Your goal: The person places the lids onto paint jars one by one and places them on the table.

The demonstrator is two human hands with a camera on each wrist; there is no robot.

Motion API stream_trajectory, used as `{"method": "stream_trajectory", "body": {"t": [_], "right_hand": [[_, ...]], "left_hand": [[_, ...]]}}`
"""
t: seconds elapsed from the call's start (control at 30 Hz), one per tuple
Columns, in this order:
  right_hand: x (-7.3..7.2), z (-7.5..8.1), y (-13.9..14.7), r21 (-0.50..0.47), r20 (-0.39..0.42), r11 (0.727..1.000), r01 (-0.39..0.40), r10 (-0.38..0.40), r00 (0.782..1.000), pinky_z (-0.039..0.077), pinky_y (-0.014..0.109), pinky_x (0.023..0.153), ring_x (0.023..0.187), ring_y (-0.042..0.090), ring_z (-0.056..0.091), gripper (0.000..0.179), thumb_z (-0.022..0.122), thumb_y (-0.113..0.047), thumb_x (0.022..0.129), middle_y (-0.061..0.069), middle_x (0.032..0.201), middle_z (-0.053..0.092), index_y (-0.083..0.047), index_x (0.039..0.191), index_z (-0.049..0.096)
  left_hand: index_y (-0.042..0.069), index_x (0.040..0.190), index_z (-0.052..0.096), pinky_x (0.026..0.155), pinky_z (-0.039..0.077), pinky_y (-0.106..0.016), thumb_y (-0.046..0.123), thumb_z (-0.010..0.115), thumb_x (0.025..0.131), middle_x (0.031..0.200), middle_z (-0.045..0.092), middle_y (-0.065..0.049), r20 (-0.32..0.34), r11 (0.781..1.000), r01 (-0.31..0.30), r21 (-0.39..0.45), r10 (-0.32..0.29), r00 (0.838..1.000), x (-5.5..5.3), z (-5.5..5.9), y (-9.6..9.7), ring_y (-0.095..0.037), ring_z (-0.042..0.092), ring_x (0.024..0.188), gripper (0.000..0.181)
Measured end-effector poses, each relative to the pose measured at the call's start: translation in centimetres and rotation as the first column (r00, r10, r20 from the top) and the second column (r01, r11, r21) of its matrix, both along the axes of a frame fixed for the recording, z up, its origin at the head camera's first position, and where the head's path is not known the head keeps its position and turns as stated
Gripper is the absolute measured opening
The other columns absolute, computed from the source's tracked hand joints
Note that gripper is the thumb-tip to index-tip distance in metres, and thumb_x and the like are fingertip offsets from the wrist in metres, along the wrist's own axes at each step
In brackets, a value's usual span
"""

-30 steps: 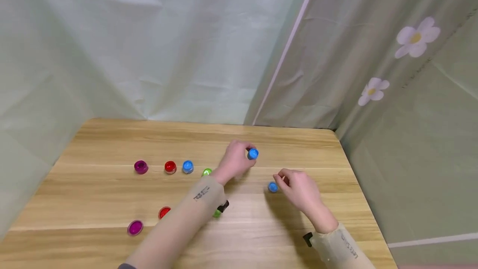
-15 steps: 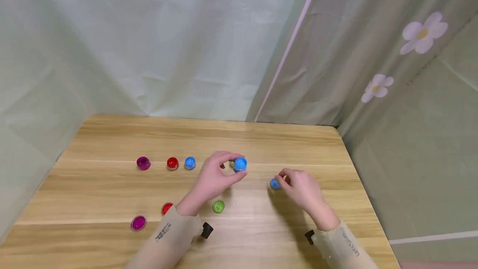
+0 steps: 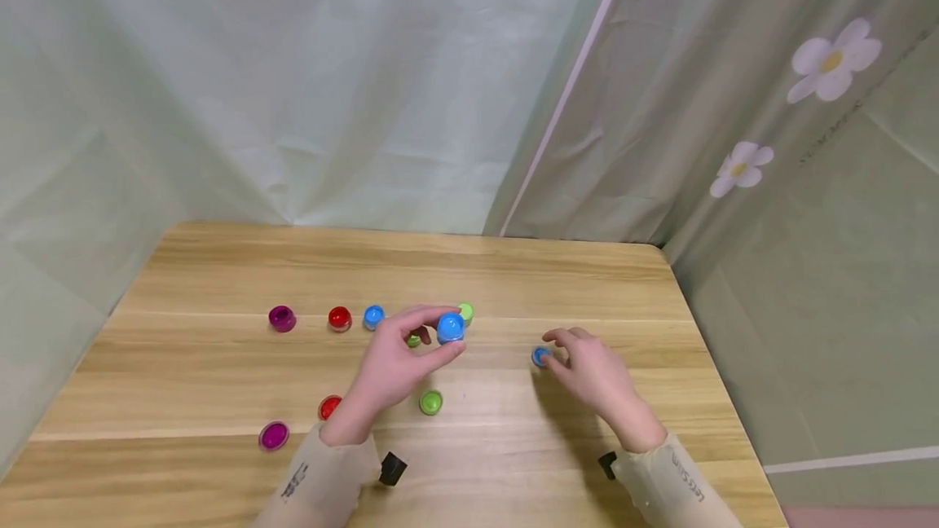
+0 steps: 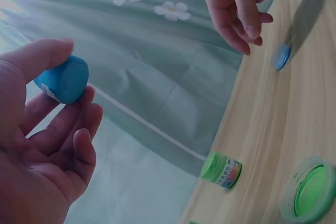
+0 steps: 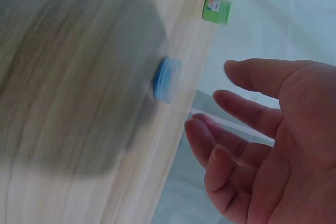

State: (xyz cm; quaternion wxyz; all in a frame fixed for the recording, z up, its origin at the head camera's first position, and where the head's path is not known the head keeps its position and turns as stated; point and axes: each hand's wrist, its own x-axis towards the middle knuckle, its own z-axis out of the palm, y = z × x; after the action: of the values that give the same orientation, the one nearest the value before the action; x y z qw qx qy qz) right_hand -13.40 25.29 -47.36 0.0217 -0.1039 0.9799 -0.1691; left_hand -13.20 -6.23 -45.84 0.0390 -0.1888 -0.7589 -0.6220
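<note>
My left hand (image 3: 392,361) pinches a small blue jar (image 3: 451,327) between thumb and fingers, raised above the table; the left wrist view shows the same jar (image 4: 64,80) tilted. My right hand (image 3: 592,373) hovers over a blue lid (image 3: 540,356) lying on the wood, its fingers loosely bent and holding nothing. In the right wrist view a gap separates the fingertips from that lid (image 5: 167,80). Just beyond the held jar stands a green jar (image 3: 466,314), whose label shows in the left wrist view. Another green thing (image 3: 414,341) is partly hidden behind my left fingers.
Along the left stand a purple jar (image 3: 282,319), a red jar (image 3: 340,319) and another blue jar (image 3: 374,317). Nearer lie a purple lid (image 3: 274,435), a red lid (image 3: 329,407) partly covered by my left arm, and a green lid (image 3: 431,402). Curtains (image 3: 381,104) hang behind the table.
My left hand has drawn back leftward and nearer with the blue jar, uncovering the green jar and green lid. My right hand stays by the blue lid, its thumb and fingers now wider apart.
</note>
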Motion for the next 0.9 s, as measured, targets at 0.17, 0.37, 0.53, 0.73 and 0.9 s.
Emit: {"method": "stream_trajectory", "body": {"t": [0.17,0.37,0.53,0.73,0.9], "right_hand": [[0.1,-0.1,-0.3,0.038,0.001,0.999,-0.035,0.035,0.999,0.060,0.047,0.074,0.092,0.027,0.071,0.045,0.084,-0.027,0.095,0.015,0.132,0.068,-0.015,0.136,0.071],[0.3,-0.4,-0.7,0.030,0.022,0.998,-0.062,0.061,0.998,0.060,0.056,0.088,0.109,0.038,0.071,0.046,0.085,-0.024,0.094,0.015,0.131,0.068,-0.012,0.136,0.071],[0.5,-0.5,-0.8,0.028,0.019,0.998,-0.063,0.063,0.998,0.060,0.057,0.087,0.107,0.038,0.072,0.044,0.084,-0.024,0.094,0.014,0.129,0.069,-0.012,0.134,0.071],[0.5,-0.7,-0.8,0.030,0.018,0.998,-0.054,0.053,0.998,0.060,0.056,0.087,0.109,0.038,0.071,0.046,0.084,-0.024,0.094,0.015,0.132,0.068,-0.012,0.136,0.071],[0.4,-1.0,-0.9,0.036,0.021,0.998,-0.053,0.053,0.998,0.061,0.055,0.085,0.108,0.038,0.071,0.044,0.085,-0.024,0.094,0.016,0.130,0.068,-0.011,0.135,0.071]], "left_hand": [[0.025,0.132,0.077,0.086,0.056,-0.044,0.023,0.089,0.092,0.121,0.074,0.009,0.028,1.000,0.021,-0.004,-0.021,0.999,0.4,0.3,-0.3,-0.020,0.065,0.101,0.042],[0.025,0.134,0.076,0.087,0.055,-0.036,0.022,0.089,0.091,0.120,0.075,0.010,0.032,0.999,0.033,0.000,-0.033,0.999,0.9,1.0,-0.4,-0.021,0.065,0.102,0.045],[0.021,0.134,0.075,0.087,0.054,-0.034,0.018,0.091,0.089,0.120,0.076,0.009,0.019,1.000,0.028,0.004,-0.028,0.999,1.1,1.2,-0.5,-0.020,0.066,0.103,0.048],[0.011,0.129,0.074,0.088,0.053,-0.032,0.019,0.092,0.087,0.115,0.077,0.010,0.048,1.000,0.007,-0.014,-0.006,0.999,1.3,1.4,-0.4,-0.020,0.065,0.100,0.046],[0.014,0.127,0.075,0.088,0.053,-0.036,0.022,0.092,0.087,0.113,0.077,0.009,0.075,1.000,-0.008,-0.024,0.010,0.997,1.1,1.4,-0.3,-0.020,0.066,0.100,0.044]]}}
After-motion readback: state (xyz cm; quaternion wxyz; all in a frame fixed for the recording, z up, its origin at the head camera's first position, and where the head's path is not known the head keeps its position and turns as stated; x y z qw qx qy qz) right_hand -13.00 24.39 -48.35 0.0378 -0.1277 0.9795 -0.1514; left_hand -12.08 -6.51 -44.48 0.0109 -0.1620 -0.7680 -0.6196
